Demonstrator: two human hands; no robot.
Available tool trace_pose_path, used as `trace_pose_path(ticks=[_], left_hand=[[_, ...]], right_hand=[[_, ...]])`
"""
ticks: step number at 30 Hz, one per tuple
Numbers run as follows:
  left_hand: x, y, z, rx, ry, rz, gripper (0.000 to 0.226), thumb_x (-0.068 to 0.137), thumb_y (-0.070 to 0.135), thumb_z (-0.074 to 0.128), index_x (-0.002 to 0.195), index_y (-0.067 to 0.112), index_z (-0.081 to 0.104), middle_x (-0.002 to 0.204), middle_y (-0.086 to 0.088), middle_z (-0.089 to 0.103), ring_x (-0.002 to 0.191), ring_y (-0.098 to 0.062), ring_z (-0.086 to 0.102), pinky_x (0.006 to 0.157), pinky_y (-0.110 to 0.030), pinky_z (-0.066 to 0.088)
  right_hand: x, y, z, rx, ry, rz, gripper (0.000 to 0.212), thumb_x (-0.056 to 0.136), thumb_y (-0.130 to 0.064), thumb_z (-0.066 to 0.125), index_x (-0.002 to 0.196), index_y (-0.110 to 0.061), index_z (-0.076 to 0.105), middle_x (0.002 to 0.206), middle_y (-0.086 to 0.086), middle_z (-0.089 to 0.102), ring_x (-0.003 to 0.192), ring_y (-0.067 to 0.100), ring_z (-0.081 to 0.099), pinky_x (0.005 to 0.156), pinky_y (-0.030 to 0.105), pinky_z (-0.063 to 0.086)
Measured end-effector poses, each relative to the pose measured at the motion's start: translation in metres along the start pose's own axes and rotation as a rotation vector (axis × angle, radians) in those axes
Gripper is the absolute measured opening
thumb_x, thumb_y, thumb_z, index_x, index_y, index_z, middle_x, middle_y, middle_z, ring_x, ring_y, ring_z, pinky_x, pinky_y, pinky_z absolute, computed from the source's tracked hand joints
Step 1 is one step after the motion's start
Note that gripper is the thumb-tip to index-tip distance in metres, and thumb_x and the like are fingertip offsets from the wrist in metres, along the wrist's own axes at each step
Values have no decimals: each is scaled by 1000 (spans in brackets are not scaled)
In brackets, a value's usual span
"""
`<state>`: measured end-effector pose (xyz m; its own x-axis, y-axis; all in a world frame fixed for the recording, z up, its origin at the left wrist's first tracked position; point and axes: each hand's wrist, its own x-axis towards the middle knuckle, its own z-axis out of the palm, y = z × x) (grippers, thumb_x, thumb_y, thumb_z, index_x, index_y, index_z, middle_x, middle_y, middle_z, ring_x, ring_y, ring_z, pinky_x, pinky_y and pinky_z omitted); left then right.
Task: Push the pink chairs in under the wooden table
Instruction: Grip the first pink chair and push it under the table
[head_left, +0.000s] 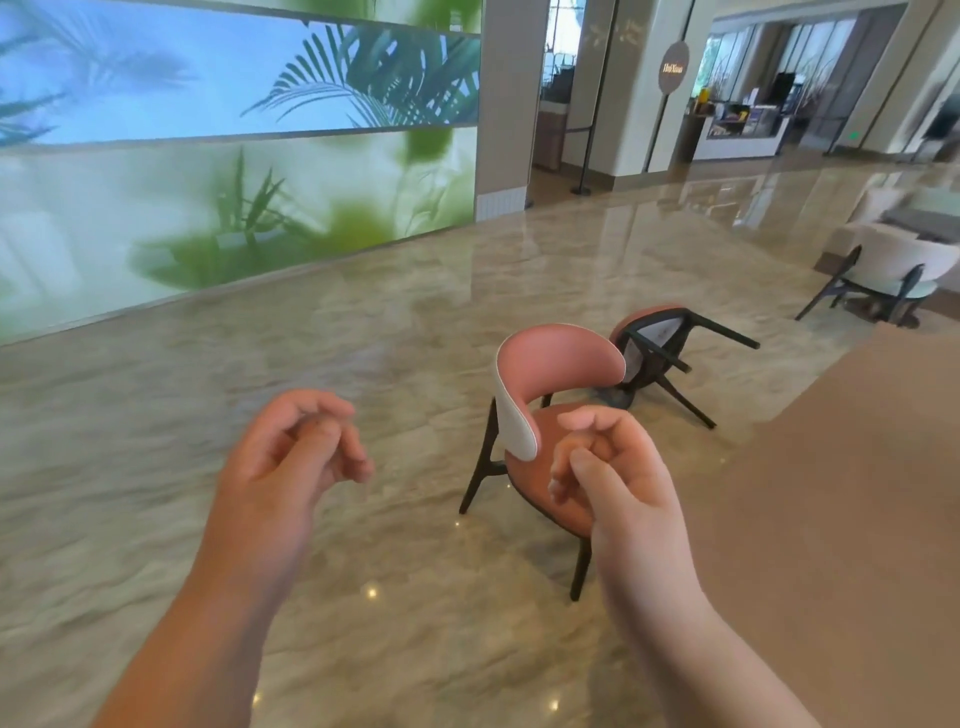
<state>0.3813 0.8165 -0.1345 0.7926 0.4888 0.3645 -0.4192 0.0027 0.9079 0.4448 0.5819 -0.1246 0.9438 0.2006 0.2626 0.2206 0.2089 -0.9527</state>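
— Where do the chairs stand?

— The near chair (550, 415) is upright on the marble floor (363, 338), just beside the edge of the wooden surface (841, 493) on the right, its seat turned partly toward that edge and its curved back toward the open floor. The far chair (660, 353) lies tipped over, dark legs sticking out sideways, also near the surface's edge. Neither is tucked under.

— Why are the hands up like that?

— My guess is they are held ready in front of the body, short of the near chair — a reach not yet made. The back is the obvious place to push from.

— And the fingers?

— The left hand (291, 452) hangs over bare floor, fingers (348, 447) curled loosely inward, half closed, holding nothing. The right hand (618, 467) is curled the same way, thumb laid across the fingers; it overlaps the near chair's seat in the view, but I cannot tell that it touches it — it looks nearer the camera, and empty.

— What comes first?

— Likely the upright one; the tipped one needs righting before any push.
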Motion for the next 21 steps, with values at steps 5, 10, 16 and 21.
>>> trace_pose_path(ticks=[5,10,16,21], left_hand=[[107,-27,-45,13,-26,-24,16,91,17,56,86,23,70,69,-3,64,65,-24,62,64,-30,55],[217,-44,-83,-5,-24,-3,23,90,13,53,84,26,71,67,-1,65,63,-22,63,63,-28,55],[297,-72,-106,-30,-57,-28,19,91,12,53,87,22,69,68,-2,64,64,-23,61,63,-29,54],[351,-99,-124,-19,-15,-47,24,91,11,52,85,25,71,67,0,65,63,-22,62,62,-31,54]], right_hand=[[99,33,81,-24,31,8,29,96,14,38,106,-3,59,76,13,51,67,17,50,63,22,48],[185,52,162,-21,-17,-55,31,96,14,38,105,-7,59,75,8,54,67,15,52,64,23,49],[246,75,199,-46,17,-42,31,96,15,38,105,-4,60,75,9,53,67,15,53,64,23,49],[302,102,205,-94,41,-11,28,97,12,39,108,-2,60,78,10,57,70,20,53,67,26,50]])
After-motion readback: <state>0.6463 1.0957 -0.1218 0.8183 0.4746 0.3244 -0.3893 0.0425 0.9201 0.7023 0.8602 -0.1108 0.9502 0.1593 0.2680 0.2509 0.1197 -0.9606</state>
